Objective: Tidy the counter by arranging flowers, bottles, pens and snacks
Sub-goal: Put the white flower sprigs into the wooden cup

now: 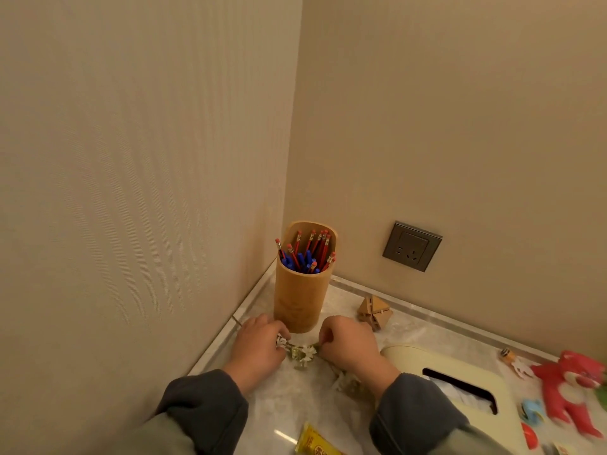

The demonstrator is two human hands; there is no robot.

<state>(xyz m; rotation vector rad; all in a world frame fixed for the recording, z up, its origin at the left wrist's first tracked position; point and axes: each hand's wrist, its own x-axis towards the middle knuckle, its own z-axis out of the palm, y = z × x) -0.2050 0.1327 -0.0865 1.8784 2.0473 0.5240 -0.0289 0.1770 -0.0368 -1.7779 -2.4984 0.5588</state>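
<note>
A tall bamboo pen holder [301, 290] stands in the counter's corner, filled with several red pencils and blue pens [305, 254]. Just in front of it, my left hand [258, 348] and my right hand [349, 344] both pinch a sprig of small white flowers [302, 353] that lies on the marble counter between them. More white blossoms [345, 380] show under my right wrist. A yellow snack packet [317, 444] lies at the bottom edge, partly cut off.
A cream tissue box [460, 376] sits right of my right hand. A small wooden puzzle [374, 311] stands behind it. A red plush toy [571, 389] and small colourful trinkets [530, 413] lie at the far right. Walls close the corner; a socket [412, 246] is on the back wall.
</note>
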